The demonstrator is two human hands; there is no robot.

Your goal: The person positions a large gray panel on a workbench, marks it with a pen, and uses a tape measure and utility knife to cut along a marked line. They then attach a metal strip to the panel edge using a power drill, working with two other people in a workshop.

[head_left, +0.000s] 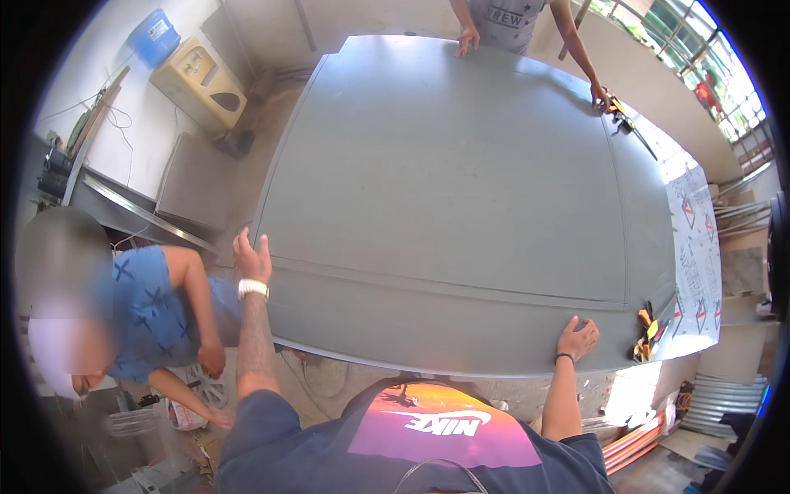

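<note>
A large grey sheet panel [461, 165] lies flat before me, with a raised or folded line running near its edges. At its near left corner, my left hand [253, 258] is open, fingers pointing up and touching the edge; a white watch is on that wrist. My right hand [578, 338] rests on the panel's near strip, fingers spread and slightly bent, holding nothing. To the right of it, a yellow and black clamp [648, 331] sits on the panel's near right edge. Another clamp [623, 123] is at the far right edge, under a co-worker's hand.
A co-worker [510, 23] stands at the far side, the other hand on the panel. Another person in blue [152, 296] bends down at my left. A printed film sheet [695, 247] shows along the right. A water dispenser [197, 82] stands far left; orange pipes [635, 445] lie lower right.
</note>
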